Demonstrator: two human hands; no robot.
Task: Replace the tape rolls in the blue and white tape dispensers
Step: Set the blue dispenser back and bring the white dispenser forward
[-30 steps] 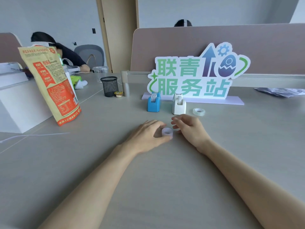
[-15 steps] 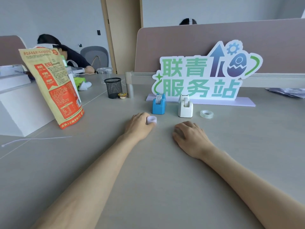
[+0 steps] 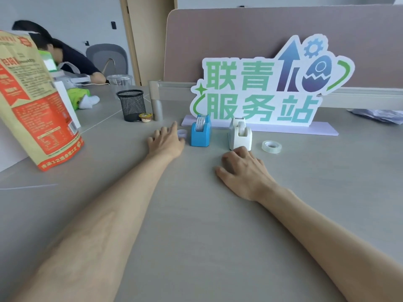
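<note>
Left hand (image 3: 166,143) has carried the small roll (image 3: 182,133) up to frame centre, just left of the blue dispenser (image 3: 200,133), fingers spread beside it; right hand (image 3: 242,171), loosely curled and empty, rests just below the white dispenser (image 3: 239,137).

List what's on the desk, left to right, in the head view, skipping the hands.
orange bag, mesh pen cup, yellow-lidded tub, small white roll, blue dispenser, white dispenser, clear tape roll, crumpled paper
</note>
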